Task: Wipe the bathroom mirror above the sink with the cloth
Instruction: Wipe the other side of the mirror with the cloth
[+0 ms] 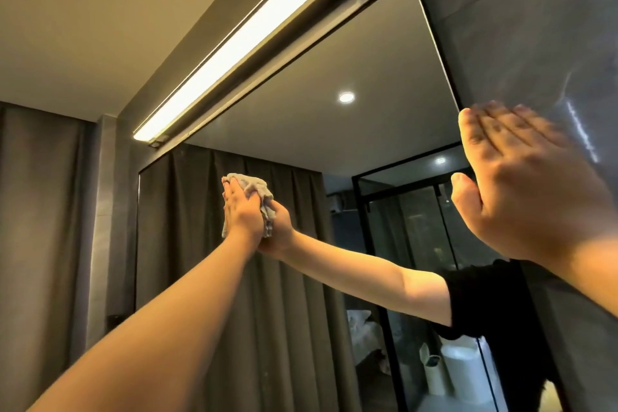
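left hand (239, 211), cloth (257, 192) against mirror (334, 77)

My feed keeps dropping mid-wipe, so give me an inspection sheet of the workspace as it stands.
Surface: mirror, dark-framed, reflecting curtain, ceiling spotlight and glass enclosure.
Job's things: grey cloth, bunched, pressed against the glass in its left part.
Clutter: nothing seen.
Hands: left hand presses the cloth to the mirror, fingers on it; right hand flat and open at the mirror's right edge, against the glossy wall, slightly blurred.
Cables: nothing seen.
Surroundings: lit strip light above the mirror; curtain at left; sink not in view.
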The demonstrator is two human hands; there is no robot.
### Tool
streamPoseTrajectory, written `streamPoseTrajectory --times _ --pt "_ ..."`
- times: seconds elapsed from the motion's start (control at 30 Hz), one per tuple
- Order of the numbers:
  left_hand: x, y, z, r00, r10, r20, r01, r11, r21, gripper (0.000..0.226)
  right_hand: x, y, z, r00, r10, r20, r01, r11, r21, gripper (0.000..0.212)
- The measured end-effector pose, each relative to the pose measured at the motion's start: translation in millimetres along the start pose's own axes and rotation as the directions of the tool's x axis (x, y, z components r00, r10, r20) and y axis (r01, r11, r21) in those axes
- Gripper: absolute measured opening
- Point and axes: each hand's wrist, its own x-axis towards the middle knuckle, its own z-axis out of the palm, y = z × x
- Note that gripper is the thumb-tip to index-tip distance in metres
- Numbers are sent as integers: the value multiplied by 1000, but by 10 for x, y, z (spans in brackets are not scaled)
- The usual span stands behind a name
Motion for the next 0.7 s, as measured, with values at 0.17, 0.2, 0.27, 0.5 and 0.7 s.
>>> streamPoseTrajectory --times 0.17,0.2,0.27,0.5,0.7 --pt "121 -124 -17 1000 -3 -26 4 1000 7 61 -15 -1 -9 1000 -2 4 2 1000 0 74" --pt "158 -163 -23 999 -8 -36 9 1000 6 61 -13 -2 -13 1000 0 7 0 1000 0 74" --pt "255 -253 -38 999 -27 -44 27 1000 3 62 -14 -2 -12 1000 5 9 -4 1000 -9 74" --pt "780 -828 -119 989 -133 -64 127 988 -90 67 -28 -6 -3 1000 5 7 -5 1000 -10 74" --pt "1353 -1267 -112 966 -248 -74 242 967 -81 64 -18 14 30 1000 -1 -28 0 1000 -22 75"
